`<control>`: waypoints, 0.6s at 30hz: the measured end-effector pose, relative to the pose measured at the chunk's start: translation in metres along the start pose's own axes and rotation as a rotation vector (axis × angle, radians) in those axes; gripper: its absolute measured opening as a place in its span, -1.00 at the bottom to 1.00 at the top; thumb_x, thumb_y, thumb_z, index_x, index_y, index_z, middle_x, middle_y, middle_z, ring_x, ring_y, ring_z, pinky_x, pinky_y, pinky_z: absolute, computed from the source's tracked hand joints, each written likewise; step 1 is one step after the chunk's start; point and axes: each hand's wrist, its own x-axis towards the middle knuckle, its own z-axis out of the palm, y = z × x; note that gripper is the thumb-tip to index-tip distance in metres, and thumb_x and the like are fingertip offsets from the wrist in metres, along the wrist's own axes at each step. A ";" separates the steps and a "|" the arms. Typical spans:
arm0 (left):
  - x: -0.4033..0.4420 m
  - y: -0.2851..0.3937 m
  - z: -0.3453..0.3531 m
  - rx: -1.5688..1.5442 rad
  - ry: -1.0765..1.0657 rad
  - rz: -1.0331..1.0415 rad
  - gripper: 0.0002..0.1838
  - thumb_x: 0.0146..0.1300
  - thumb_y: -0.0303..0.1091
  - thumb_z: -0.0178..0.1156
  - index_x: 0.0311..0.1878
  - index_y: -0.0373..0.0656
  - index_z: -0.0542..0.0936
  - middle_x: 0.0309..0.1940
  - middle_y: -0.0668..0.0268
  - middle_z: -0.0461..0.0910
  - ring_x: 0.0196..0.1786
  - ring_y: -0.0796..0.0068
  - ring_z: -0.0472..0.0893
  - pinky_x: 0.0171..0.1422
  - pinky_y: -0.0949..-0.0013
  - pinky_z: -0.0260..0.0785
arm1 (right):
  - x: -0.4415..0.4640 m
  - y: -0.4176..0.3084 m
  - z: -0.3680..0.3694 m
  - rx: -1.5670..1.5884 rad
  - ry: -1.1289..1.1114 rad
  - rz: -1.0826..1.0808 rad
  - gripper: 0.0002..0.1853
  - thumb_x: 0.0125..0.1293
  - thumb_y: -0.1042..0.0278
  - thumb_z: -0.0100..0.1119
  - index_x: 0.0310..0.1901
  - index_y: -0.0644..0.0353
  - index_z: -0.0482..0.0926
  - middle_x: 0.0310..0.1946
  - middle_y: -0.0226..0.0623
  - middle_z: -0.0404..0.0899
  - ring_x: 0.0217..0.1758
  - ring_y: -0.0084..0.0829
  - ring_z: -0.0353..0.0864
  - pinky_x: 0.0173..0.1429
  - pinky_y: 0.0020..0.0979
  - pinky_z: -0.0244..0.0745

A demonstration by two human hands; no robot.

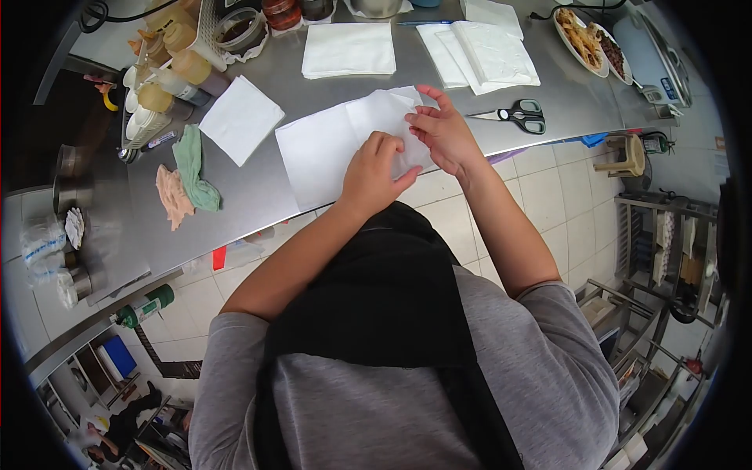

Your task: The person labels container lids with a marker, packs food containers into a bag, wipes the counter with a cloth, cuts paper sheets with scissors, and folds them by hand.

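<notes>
A thin, translucent white paper sheet [384, 112] is partly lifted and bent between my hands at the counter's front edge. My right hand [445, 135] pinches its right side between thumb and fingers. On the near side, my left hand [374, 171] has curled fingers at the same sheet, the thumb pointing right along its lower edge. Beneath and to the left lies a larger flat piece of white paper [313, 153]. Black-handled scissors [517, 115] rest to the right of my right hand.
White paper stacks lie at the back [348, 51], right [493, 55] and left [243, 120]. Green [193, 168] and peach cloths [172, 194] sit on the steel counter [251, 207]. Squeeze bottles [196, 72] stand far left; plates of food [581, 41] sit far right.
</notes>
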 end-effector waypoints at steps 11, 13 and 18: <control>0.003 0.015 -0.002 0.041 0.196 -0.033 -0.82 0.06 -0.41 0.35 -0.28 -0.09 0.55 -0.26 0.38 0.51 -0.32 0.43 0.60 -0.32 0.38 0.45 | 0.010 0.015 0.002 0.154 0.030 -0.023 -0.41 0.19 0.69 0.20 0.23 0.23 0.23 -0.12 -0.16 0.36 -0.13 -0.32 0.57 0.01 -0.40 0.56; 0.004 0.014 -0.002 0.007 0.207 -0.063 -0.83 0.07 -0.43 0.34 -0.28 -0.10 0.55 -0.26 0.37 0.52 -0.31 0.43 0.60 -0.30 0.38 0.46 | 0.010 0.014 0.002 0.156 0.026 -0.018 -0.43 0.20 0.68 0.19 0.23 0.24 0.23 -0.13 -0.15 0.38 -0.12 -0.31 0.57 0.01 -0.40 0.55; 0.003 0.014 -0.010 -0.133 0.177 -0.142 -0.86 0.12 -0.48 0.29 -0.26 -0.14 0.54 -0.25 0.33 0.53 -0.25 0.42 0.61 -0.24 0.37 0.46 | 0.002 0.004 -0.002 0.104 0.042 -0.040 -0.48 0.25 0.63 0.18 0.23 0.21 0.28 -0.01 -0.11 0.47 -0.05 -0.31 0.57 0.09 -0.32 0.52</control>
